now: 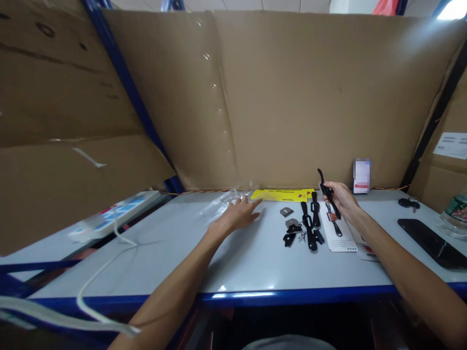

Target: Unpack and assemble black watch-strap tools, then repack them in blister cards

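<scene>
- Right of centre, the right hand (339, 197) has its fingers closed around a black handled tool (331, 195), lifted above the table (164, 248).
- At centre, the left hand (241, 213) has its fingers loosely spread, gripping nothing visible, beside clear plastic bags (216, 205); contact and any contents cannot be told.
- At the right edge, a clear bottle (456, 217) wears a green label; its fill is unclear.
- Between the hands, similar black tools (309, 228) lie loose.

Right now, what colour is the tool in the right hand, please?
The tool is black, seen in the head view.
</scene>
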### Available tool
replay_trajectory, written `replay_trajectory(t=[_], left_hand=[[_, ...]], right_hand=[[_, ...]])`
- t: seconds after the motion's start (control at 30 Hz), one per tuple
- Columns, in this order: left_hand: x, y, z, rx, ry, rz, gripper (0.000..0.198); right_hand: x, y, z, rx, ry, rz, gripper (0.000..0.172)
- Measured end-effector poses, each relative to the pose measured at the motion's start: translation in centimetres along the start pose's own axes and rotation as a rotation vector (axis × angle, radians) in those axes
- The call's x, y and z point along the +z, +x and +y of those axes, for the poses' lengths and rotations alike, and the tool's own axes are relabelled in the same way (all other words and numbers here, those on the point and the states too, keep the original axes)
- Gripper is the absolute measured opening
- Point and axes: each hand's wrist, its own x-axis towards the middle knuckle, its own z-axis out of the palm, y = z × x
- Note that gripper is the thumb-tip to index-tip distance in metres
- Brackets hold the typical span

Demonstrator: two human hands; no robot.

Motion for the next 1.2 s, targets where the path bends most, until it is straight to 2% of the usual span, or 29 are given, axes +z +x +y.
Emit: replay_trajectory(t=[0.17,0.43,0.53,0.7,0.9,0.97,1.03,1.1,1.17,1.2], left_hand=[[0.1,0.2,-0.8,-0.054,-0.008,-0.104,0.064],[-0.2,0.2,-0.9,-0.147,0.088,-0.117,0.062],[-0.3,0.0,-0.7,-0.187,0.120,-0.105,0.060],[-0.7,-0.3,0.1,-0.144,0.100,-0.005,0.051],[-0.8,-0.5,0.2,-0.109,0.109,-0.048,0.045],[-0.8,-0.3,0.2,-0.090,0.093,0.035,0.046],[-0.9,-0.1,0.7,-0.036,-0.010,0.188,0.045],[-0.9,0.2,1.8,0.045,-0.242,0.335,0.041],[-0.9,0.3,3.4,0.121,-0.570,0.380,0.036],[-0.8,0.2,4.3,0.140,-0.748,0.358,0.033]], right_hand=[[0.1,0.0,0.6,-0.007,-0.023,-0.068,0.009],[0.7,0.0,1.1,0.048,-0.092,-0.068,0.009],[0.9,-0.1,1.4,0.062,-0.124,-0.077,0.008],[1.6,-0.9,1.9,0.025,-0.182,-0.173,0.003],[2.1,-1.5,2.7,0.026,-0.248,-0.221,0.002],[2.2,-1.7,2.7,0.027,-0.254,-0.212,0.003],[2.3,-1.9,2.7,0.023,-0.244,-0.216,0.004],[2.5,-2.1,2.6,0.024,-0.228,-0.231,0.004],[2.8,-2.4,2.6,0.034,-0.225,-0.232,0.007],[2.9,-2.5,2.6,0.039,-0.228,-0.224,0.009]])
